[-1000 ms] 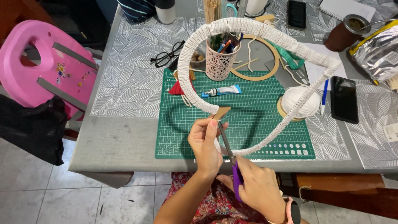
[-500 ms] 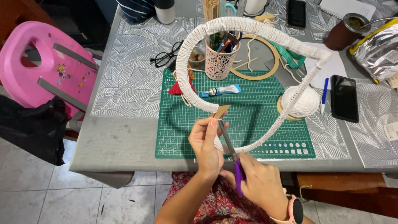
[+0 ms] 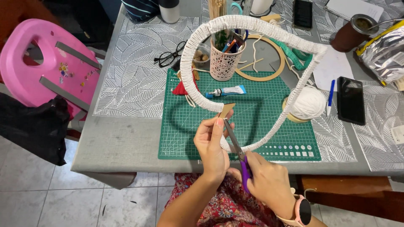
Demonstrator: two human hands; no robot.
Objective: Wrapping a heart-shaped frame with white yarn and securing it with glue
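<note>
My left hand (image 3: 212, 145) pinches the lower part of a large hoop wrapped in white cord (image 3: 252, 26), held upright over the green cutting mat (image 3: 181, 122). A bare tan end of the hoop (image 3: 227, 110) pokes out just above my fingers. My right hand (image 3: 269, 185) grips purple-handled scissors (image 3: 240, 162), whose blades point up along the hoop between my two hands. A watch with a pink band sits on my right wrist.
On the grey table (image 3: 126, 138) lie a glue tube (image 3: 226, 91), a red tassel (image 3: 184, 87), a white pen cup (image 3: 225, 63), a wooden ring (image 3: 261, 59), a ball of white yarn (image 3: 309, 103), glasses (image 3: 170, 56), a blue pen (image 3: 330, 96) and a black phone (image 3: 350, 100). A pink chair (image 3: 46, 67) stands left.
The hoop has tilted and shifted slightly right. My right hand with the scissors has moved a little closer to the hoop's lower end.
</note>
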